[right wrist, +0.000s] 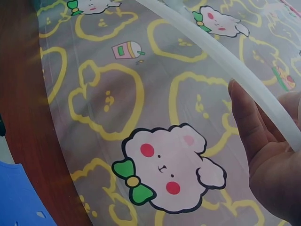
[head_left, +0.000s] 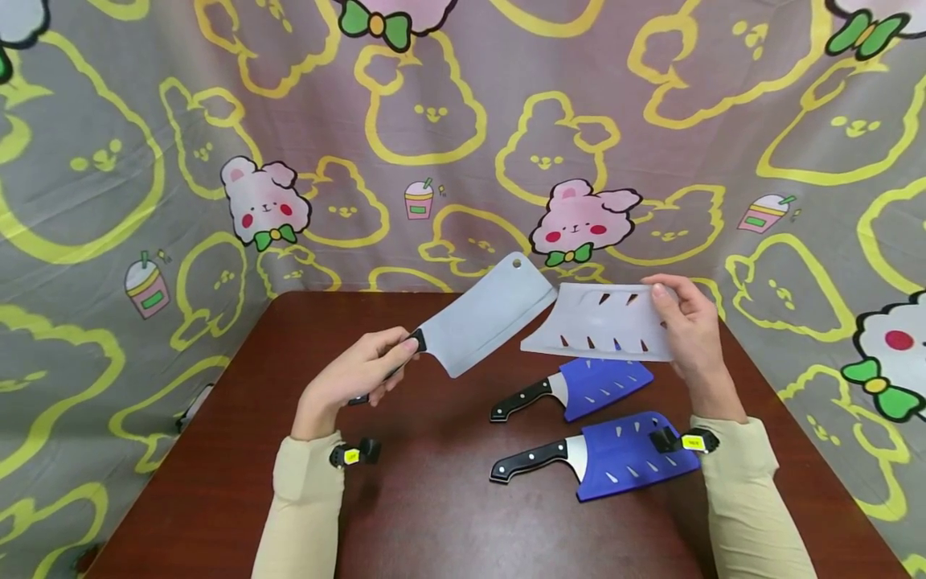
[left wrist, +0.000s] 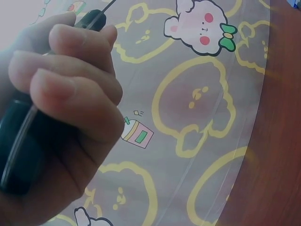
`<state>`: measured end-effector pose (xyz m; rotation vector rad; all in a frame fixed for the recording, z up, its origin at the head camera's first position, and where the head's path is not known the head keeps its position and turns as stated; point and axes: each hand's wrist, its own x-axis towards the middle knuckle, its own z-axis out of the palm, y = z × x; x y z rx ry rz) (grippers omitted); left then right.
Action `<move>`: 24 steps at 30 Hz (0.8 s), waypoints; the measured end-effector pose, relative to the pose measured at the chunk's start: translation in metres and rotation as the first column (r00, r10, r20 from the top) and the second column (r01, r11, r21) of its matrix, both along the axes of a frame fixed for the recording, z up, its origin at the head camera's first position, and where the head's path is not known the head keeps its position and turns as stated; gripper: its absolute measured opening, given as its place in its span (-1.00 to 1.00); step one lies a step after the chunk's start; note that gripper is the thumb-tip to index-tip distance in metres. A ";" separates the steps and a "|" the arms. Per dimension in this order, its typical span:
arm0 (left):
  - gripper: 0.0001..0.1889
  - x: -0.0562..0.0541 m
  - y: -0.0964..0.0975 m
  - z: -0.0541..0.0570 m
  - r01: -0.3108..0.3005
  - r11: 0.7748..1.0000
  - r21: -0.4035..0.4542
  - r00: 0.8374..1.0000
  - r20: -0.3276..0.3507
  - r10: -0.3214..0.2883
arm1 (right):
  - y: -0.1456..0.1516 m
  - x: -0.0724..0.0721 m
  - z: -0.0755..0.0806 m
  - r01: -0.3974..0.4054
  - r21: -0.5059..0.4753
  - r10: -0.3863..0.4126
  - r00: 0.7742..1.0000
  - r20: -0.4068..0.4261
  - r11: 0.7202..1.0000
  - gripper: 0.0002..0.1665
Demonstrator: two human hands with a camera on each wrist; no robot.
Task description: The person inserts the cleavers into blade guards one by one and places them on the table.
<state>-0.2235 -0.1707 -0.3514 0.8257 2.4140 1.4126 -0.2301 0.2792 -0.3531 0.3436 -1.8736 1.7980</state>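
My left hand (head_left: 365, 362) grips the black handle of a cleaver (head_left: 486, 314), its bare blade tilted up to the right above the table. In the left wrist view the fingers (left wrist: 80, 84) curl round the dark handle (left wrist: 21, 146). A white slotted blade cover (head_left: 600, 323) is held by my right hand (head_left: 687, 322), thumb on its near face at the right end. The blade's far corner comes right up to the cover's left end. From the right wrist, the cover (right wrist: 225, 61) shows edge-on beside the hand (right wrist: 268, 150).
Below the cover, two more cleavers lie on the brown table (head_left: 419, 498), handles to the left. A blue slotted cover (head_left: 604, 386) sheathes the farther blade, another blue cover (head_left: 637, 454) the nearer one. A cartoon-printed cloth (head_left: 463, 121) hangs behind and at both sides.
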 end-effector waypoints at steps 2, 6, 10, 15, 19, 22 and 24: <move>-0.79 0.000 0.000 0.000 0.002 1.000 0.003 1.000 -0.002 -0.002 | 0.000 0.000 0.000 -0.019 -0.031 0.019 1.000 -0.002 0.999 -0.69; -0.77 0.001 -0.001 0.000 0.006 1.000 0.016 1.000 0.003 -0.006 | 0.002 0.001 0.001 -0.037 -0.034 0.037 0.999 0.007 0.999 -0.70; -0.73 0.001 0.000 0.000 0.008 1.000 0.017 1.000 0.013 -0.008 | 0.003 0.001 0.001 -0.042 -0.015 0.042 0.999 0.017 0.999 -0.70; -0.72 0.000 0.002 0.000 0.011 1.000 0.012 1.000 0.011 -0.011 | 0.003 0.001 0.002 -0.046 -0.033 0.047 0.998 0.031 0.998 -0.70; -0.74 0.001 0.001 0.000 0.011 1.000 0.027 1.000 0.001 -0.011 | 0.003 0.001 0.001 -0.026 -0.041 0.028 0.998 0.047 0.999 -0.70; -0.75 0.001 0.000 0.000 0.017 1.000 0.027 1.000 -0.004 -0.017 | 0.004 0.001 0.001 -0.028 -0.043 0.030 0.998 0.046 0.999 -0.69; -0.75 0.000 0.000 0.000 0.023 0.999 0.026 1.000 -0.005 -0.022 | 0.004 0.000 0.001 -0.045 -0.047 0.047 0.998 0.036 0.998 -0.68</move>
